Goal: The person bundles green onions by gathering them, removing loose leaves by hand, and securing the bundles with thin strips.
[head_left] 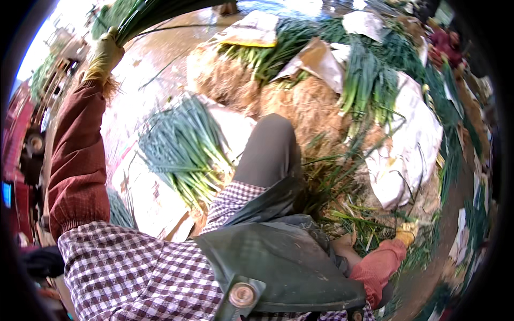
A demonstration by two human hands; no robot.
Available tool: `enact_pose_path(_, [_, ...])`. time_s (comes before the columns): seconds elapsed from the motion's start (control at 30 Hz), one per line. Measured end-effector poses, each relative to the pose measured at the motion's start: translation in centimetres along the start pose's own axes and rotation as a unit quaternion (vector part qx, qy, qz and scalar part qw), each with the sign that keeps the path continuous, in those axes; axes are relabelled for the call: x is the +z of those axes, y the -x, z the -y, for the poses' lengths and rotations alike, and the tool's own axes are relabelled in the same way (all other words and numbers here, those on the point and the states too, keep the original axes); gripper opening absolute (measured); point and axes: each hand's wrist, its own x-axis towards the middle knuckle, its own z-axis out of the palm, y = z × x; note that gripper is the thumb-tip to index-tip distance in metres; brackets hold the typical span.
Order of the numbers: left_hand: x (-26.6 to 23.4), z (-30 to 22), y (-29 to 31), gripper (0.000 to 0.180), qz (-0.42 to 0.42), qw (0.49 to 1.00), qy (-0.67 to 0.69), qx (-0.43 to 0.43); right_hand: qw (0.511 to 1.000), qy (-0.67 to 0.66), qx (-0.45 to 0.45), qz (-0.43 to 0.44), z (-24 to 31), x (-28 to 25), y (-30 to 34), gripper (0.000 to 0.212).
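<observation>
Aloft, left hand [106, 56] gripping onions [160, 15], open floor [160, 59]

One left hand [104, 56], one right hand [407, 234], one raised onion bunch [149, 20] and one bent knee [272, 147] are showing.

We see yellow-green on the gloved left hand [105, 52], deep green in the leaves [160, 17] it holds, and warmer yellow on the right hand [406, 233]. Both sleeves [80, 155] are rusty red; the smock [128, 267] is checked purplish brown and white. We find the apron [289, 267] dark green, its button [242, 295] coppery. On the left, the leafy bundle [182, 139] is two-toned — bluish-green leaves, paler stalks. Farther off, we see tan roots [219, 72]; on the right, a white sheet [408, 152].
</observation>
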Motion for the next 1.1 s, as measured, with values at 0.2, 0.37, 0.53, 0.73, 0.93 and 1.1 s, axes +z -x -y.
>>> enact_pose_path(0.2, [9.9, 10.0, 13.4, 0.045, 0.186, 0.905, 0.087, -0.373, 0.980, 0.178, -0.078, -0.042, -2.0, 7.1, 3.4, 0.029])
enact_pose_path(0.37, [16.7, 7.8, 31.8, 0.041, 0.276, 0.781, 0.145, -0.541, 0.975, 0.209, -0.067, -0.014, -2.8, 11.6, 4.5, 0.024])
enact_pose_path(0.53, [23.6, 0.8, 46.5, 0.042, 0.419, 0.636, 0.170, -0.625, 0.975, 0.219, -0.019, -0.016, -4.0, 13.4, 4.0, 0.026])
enact_pose_path(0.73, [25.3, -2.4, 40.7, 0.042, 0.387, 0.584, 0.314, -0.640, 0.950, 0.308, -0.022, -0.042, -6.2, 17.0, 5.7, 0.029])
enact_pose_path(0.93, [22.3, -1.3, 41.6, 0.055, 0.431, 0.614, 0.280, -0.599, 0.916, 0.390, -0.051, -0.085, -11.8, 21.2, 7.9, 0.026])
enact_pose_path(1.1, [22.1, -3.1, 42.5, 0.090, 0.420, 0.702, 0.158, -0.553, 0.943, 0.332, 0.035, -0.003, -9.7, 17.6, 6.4, 0.025])
